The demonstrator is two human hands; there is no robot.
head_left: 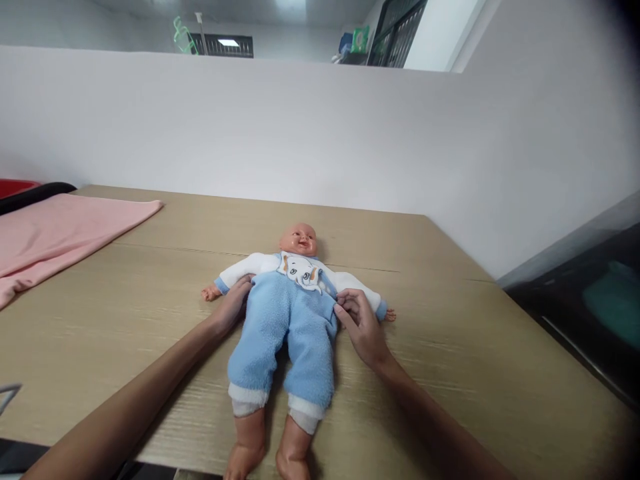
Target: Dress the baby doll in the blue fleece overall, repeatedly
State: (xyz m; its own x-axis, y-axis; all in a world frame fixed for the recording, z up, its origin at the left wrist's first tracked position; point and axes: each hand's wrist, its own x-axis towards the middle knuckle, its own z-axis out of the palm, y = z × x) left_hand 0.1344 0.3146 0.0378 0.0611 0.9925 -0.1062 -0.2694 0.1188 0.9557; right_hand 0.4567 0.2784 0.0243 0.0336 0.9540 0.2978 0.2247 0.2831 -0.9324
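I see my left hand [234,303] just left of the frame's centre. Its fingers are pressed together and laid against the side of the doll [293,313], under the doll's white sleeve. I cannot tell whether they grip the cloth. My right hand [363,328] is right of centre, with thumb and fingertips [342,311] pinching a fold of the blue fleece suit [290,333] at the doll's waist and the other fingers curled loosely.

The doll lies face up at the middle of the tabletop [450,347]. Its long axis runs from the bottom of the frame upward, with the bare head toward the top and the bare feet at the lower edge. Both arms are spread out to the sides.

The suit is fuzzy and soft with white cuffs, and an elephant patch sits on the chest. The head and limbs look like smooth, hard plastic. The tabletop is pale wood grain, flat and matte. A pink cloth [60,230] lies flat and slightly rumpled at the left of the frame.
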